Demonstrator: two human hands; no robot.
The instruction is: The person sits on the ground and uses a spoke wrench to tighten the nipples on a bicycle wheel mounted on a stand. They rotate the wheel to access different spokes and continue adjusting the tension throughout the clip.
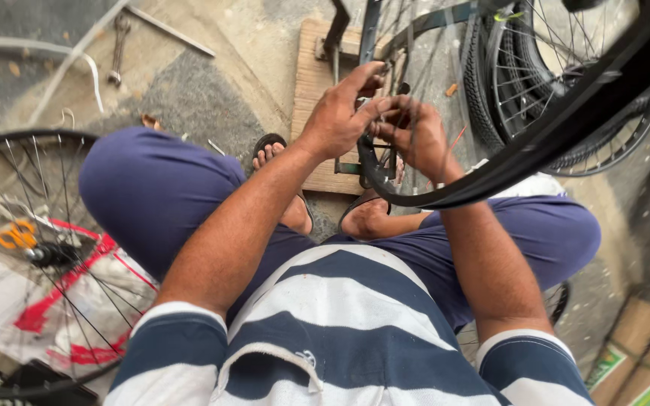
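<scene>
The person squats over a black bicycle rim [490,169] that sweeps from the upper right corner down to the hands, its thin spokes fanning across the view. The left hand [340,116] sits at the low end of the rim, its fingers curled and pinched toward the right hand, closed on something small among the spokes; what exactly it grips cannot be told. The right hand [415,139] lies just beside it, touching it, fingers bent and closed around the rim's edge and the spokes there. Under the rim's low end a wooden board [314,90] lies on the concrete floor, carrying a metal stand [351,45] that rises behind the hands. Below the rim, both feet in black sandals [268,143] rest at the board's near edge, between knees in dark blue trousers.

Beyond the rim, to its upper right, 1 tyred wheel [505,83] stands with its spokes showing. Well apart from the rim, at the far left, 1 bare spoked wheel [9,143] lies over a white and red sack [92,301]. A spanner [118,45] lies on the floor at the upper left. Cardboard boxes [641,353] sit at the lower right.
</scene>
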